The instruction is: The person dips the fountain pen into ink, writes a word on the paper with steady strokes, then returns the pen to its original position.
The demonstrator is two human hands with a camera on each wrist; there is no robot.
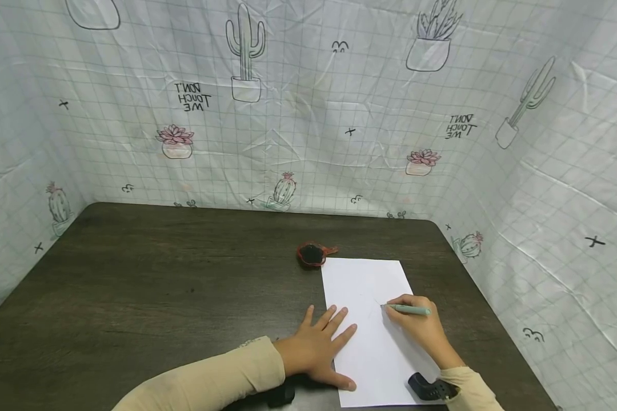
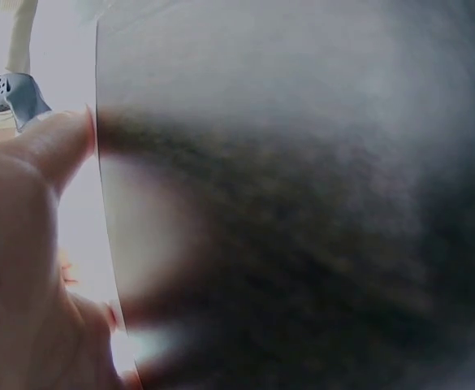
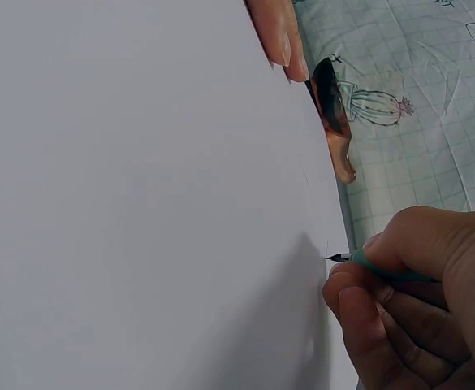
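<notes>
A white sheet of paper [image 1: 362,279] lies on the dark table, with a few faint thin lines on its upper part. My left hand [image 1: 316,348] rests flat across the sheet's left edge, fingers spread. In my right hand [image 1: 421,325] a light green pen [image 1: 411,310] is pinched between thumb and fingers. Seen in the right wrist view, the pen's dark pointed tip [image 3: 333,257] meets the paper beside a faint line. The left wrist view catches the left thumb [image 2: 54,146] at the paper's edge.
A small reddish-brown dish [image 1: 324,261] with a short handle and black contents sits at the paper's top left corner. Dark wooden tabletop [image 1: 133,285] stretches to the left. A white curtain [image 1: 308,114] printed with cacti surrounds the table's back and sides.
</notes>
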